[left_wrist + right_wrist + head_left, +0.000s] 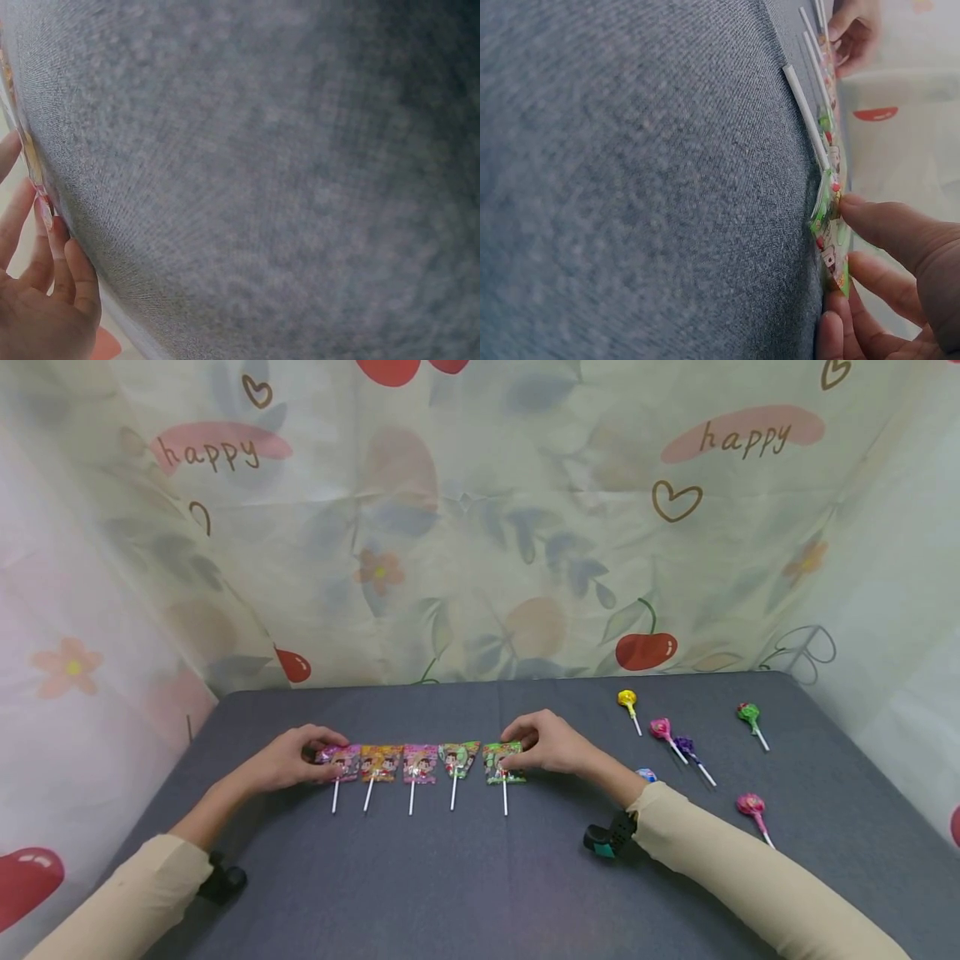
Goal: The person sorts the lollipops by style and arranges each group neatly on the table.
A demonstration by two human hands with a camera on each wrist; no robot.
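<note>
Several flat-wrapped lollipops lie side by side in a row, white sticks toward me. At the row's left end my left hand point(298, 758) holds a pink-purple wrapped lollipop point(346, 762) with thumb and fingers at its wrapper. Next to it lie an orange one point(381, 763), a pink one point(420, 764) and a green one point(458, 758) whose wrapper sits tilted. My right hand point(551, 745) pinches another green wrapped lollipop point(504, 762) at the right end, a small gap from its neighbour. In the right wrist view, thumb and fingers meet at its wrapper point(831, 251).
Right of the row lie round lollipops: yellow point(627, 698), pink point(661, 728), purple point(684, 746), green point(747, 713) and another pink point(750, 804). A blue one point(647, 774) is partly hidden by the right forearm. A patterned curtain point(465, 568) hangs behind the grey table point(420, 893).
</note>
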